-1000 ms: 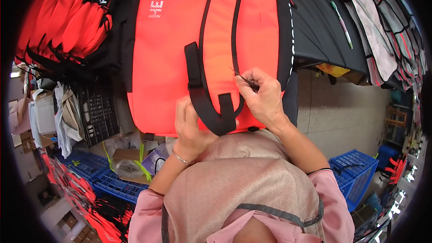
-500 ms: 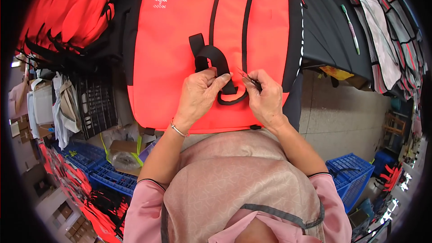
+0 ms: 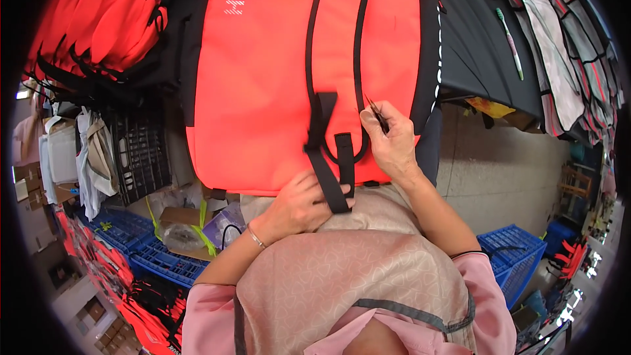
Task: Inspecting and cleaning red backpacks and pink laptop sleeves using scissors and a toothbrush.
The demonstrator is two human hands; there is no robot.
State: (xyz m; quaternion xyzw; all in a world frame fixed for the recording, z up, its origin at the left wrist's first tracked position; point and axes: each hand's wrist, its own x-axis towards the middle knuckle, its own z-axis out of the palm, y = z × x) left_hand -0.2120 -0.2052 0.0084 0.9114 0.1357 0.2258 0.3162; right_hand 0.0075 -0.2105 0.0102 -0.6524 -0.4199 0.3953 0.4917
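Hands at the strap of an orange-red bag – head view
The left hand (image 3: pixel 299 207) pinched the black strap (image 3: pixel 327 158) at the bag (image 3: pixel 263 92) lower edge on the table (image 3: pixel 473 46) – the right hand (image 3: pixel 392 141) pinched small snips (image 3: pixel 376 113); a blue crate (image 3: pixel 516 256) showed nothing inside

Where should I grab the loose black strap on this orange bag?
Pinch the black strap at its free lower end, coming from below at the bag's near edge: that end hangs unattached beside the left hand, while its upper end is sewn onto the orange bag.
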